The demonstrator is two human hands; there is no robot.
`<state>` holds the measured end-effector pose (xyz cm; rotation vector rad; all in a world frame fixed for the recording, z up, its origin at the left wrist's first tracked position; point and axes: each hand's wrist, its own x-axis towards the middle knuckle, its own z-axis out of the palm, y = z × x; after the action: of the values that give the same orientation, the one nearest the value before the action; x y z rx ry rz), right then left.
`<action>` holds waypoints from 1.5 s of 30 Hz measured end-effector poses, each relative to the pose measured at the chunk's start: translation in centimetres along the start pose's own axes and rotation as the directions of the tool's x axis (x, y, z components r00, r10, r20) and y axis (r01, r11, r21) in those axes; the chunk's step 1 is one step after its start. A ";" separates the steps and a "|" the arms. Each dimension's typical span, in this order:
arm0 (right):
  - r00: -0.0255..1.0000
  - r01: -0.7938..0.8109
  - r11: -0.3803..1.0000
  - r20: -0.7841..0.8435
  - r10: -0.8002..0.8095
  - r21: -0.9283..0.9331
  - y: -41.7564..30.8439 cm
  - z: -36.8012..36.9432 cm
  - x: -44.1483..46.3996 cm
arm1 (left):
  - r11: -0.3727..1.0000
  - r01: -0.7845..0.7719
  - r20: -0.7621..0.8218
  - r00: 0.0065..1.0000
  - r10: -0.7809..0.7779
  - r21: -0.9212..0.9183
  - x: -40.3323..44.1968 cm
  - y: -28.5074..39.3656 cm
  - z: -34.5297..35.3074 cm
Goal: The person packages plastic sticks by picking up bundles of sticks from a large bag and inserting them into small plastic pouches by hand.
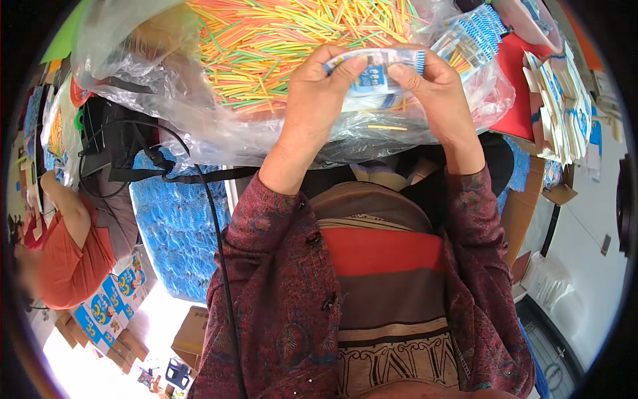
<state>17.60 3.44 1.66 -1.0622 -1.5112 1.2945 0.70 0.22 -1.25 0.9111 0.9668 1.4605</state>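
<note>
A small blue-and-white printed packet is stretched between my hands above a heap of thin coloured sticks. My left hand pinches its left end, thumb on the front and fingers behind. At the other end my right hand grips it the same way. Whether the packet is sealed or has sticks inside, I cannot tell. The pink, yellow, orange and green sticks lie on a clear plastic sheet. One loose yellow stick rests on the plastic below my hands.
Filled packets lie beyond my right hand, near a pink basin. Folded white cartons stand on a red surface. Many blue packets fill a tray at left. A black cable hangs before me. A person in orange sits left.
</note>
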 end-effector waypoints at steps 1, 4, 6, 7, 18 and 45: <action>0.999 -0.025 0.999 0.031 0.023 0.045 0.1 0.0 0.1 | 1.000 0.015 -0.021 1.000 -0.015 -0.010 -0.1 0.2 -0.1; 0.998 -0.050 0.998 0.033 0.049 0.030 0.0 0.2 0.2 | 0.998 0.044 -0.060 0.997 -0.046 -0.033 -0.3 0.7 -0.4; 0.998 -0.054 0.995 -0.021 0.052 -0.082 -0.1 0.7 0.2 | 0.998 0.066 -0.078 0.995 -0.067 -0.016 -0.4 0.8 -0.9; 0.998 -0.054 0.995 -0.019 0.053 -0.083 -0.1 0.9 0.3 | 0.997 0.077 -0.088 0.993 -0.077 -0.007 -0.5 0.8 -1.0; 0.985 0.107 0.861 0.173 -0.022 -0.497 -1.7 2.5 1.5 | 0.985 0.004 0.044 0.999 -0.012 0.172 -1.3 2.8 -4.1; 0.775 0.630 0.276 0.610 -0.165 -0.726 -0.3 8.6 7.5 | 0.899 -0.221 -0.352 0.932 0.082 -0.377 -0.9 1.2 -9.1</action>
<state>7.33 8.36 1.75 -0.8642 -2.8008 0.1480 -8.05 -1.48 -3.48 0.4457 0.7860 1.9064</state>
